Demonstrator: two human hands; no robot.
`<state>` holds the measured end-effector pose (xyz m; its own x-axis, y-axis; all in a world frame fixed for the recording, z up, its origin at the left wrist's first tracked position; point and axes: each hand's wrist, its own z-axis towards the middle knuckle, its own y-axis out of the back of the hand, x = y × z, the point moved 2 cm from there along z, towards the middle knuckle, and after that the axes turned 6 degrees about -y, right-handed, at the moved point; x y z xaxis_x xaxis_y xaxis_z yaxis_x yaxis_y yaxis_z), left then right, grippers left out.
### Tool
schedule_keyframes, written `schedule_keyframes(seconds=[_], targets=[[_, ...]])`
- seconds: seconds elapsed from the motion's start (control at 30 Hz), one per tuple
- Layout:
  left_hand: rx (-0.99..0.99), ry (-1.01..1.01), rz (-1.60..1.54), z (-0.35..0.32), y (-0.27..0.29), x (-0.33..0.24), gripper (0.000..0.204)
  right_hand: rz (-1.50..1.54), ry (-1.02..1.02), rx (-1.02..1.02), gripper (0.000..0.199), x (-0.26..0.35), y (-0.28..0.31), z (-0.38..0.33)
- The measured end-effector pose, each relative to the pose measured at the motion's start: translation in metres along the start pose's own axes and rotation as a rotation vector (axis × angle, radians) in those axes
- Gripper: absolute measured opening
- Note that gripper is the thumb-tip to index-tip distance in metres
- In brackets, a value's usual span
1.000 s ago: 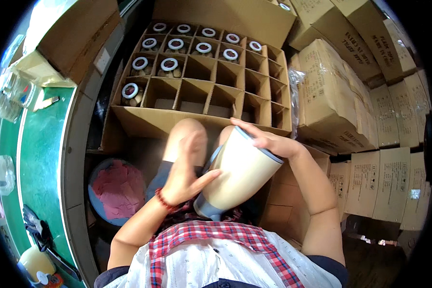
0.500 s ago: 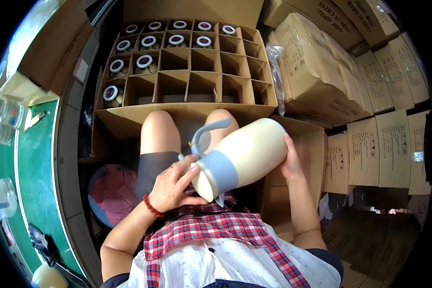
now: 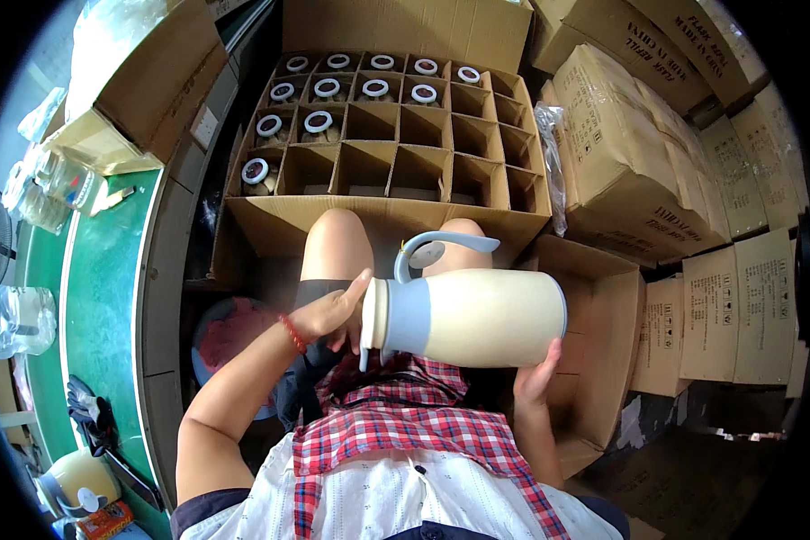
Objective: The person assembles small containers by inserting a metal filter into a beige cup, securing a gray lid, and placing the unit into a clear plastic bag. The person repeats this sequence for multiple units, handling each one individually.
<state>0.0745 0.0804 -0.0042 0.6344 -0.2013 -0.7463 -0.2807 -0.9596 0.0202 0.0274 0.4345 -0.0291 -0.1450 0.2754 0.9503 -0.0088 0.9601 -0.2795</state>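
Observation:
A cream thermos jug [image 3: 477, 317] with a light blue collar and handle lies sideways in the air over my lap. Its lid end points left, and the curved handle is on the far side. My left hand [image 3: 333, 310] presses against the lid end, thumb stretched up along it and the other fingers partly hidden. The base end rests in my right hand [image 3: 538, 371], which grips it from the near side. Beyond my knees stands a divided carton [image 3: 387, 209] holding several glass flask refills [image 3: 319, 124] with white-rimmed round ends in its far and left cells.
An opened carton [image 3: 594, 324] sits right of my legs. Sealed cartons [image 3: 639, 144] are stacked farther right. On the left, a green table [image 3: 103, 288] carries black gloves [image 3: 90, 414] and another cream jug [image 3: 81, 481]. A tub of pink material [image 3: 234, 328] stands by my left leg.
The jug has turned from a slant to nearly level, its base coming nearer me. My left hand has shifted from atop the lid to its end. The whole view has swung left.

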Motion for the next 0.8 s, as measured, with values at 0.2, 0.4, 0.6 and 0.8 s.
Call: schedule_keyframes(seconds=[0.2, 0.4, 0.6, 0.8], targets=[[-0.158, -1.064, 0.698, -0.071, -0.016, -0.063, 0.102, 0.133, -0.146, -0.083, 0.062, 0.012, 0.003, 0.02], [-0.247, -0.638, 0.71, -0.048, -0.017, -0.066, 0.077, 0.229, -0.229, -0.075, 0.061, 0.018, -0.003, 0.023], [-0.425, -1.323, 1.063, -0.046, -0.011, -0.094, 0.092, 0.211, -0.217, -0.029, 0.061, 0.01, 0.007, 0.024], [-0.207, -0.568, 0.583, -0.032, -0.001, -0.083, 0.061, 0.154, -0.214, -0.012, 0.06, 0.017, 0.004, 0.031]])
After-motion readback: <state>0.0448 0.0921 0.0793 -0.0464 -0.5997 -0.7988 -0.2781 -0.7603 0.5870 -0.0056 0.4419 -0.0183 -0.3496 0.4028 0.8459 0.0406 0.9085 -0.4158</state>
